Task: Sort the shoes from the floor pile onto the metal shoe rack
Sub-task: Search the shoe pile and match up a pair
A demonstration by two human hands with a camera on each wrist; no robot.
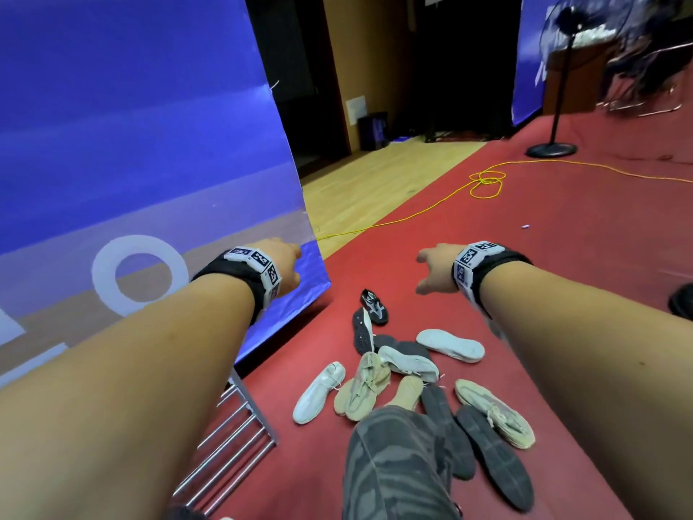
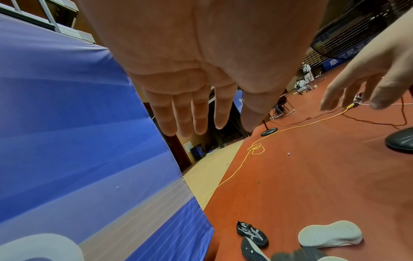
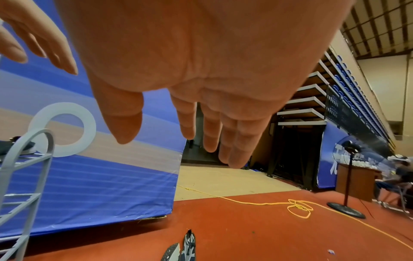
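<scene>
A pile of shoes [image 1: 408, 373] lies on the red floor: white, beige, grey and dark ones, several sole-up. A black and grey sneaker [image 1: 374, 306] [image 2: 252, 234] [image 3: 189, 247] lies at the pile's far end. The metal shoe rack [image 1: 232, 437] [image 3: 24, 169] stands at the lower left against a blue banner; a dark shoe [image 3: 15, 145] sits on its top shelf. My left hand [image 1: 285, 264] [image 2: 201, 113] and right hand [image 1: 431, 272] [image 3: 196, 134] are held out above the floor, fingers straight, holding nothing.
A blue banner wall [image 1: 131, 163] stands to the left. A yellow cable [image 1: 487, 182] runs across the red floor. A standing fan [image 1: 551, 148] is at the back right. A dark round base [image 1: 682, 300] sits at the right edge. My trouser leg [image 1: 393, 463] covers part of the pile.
</scene>
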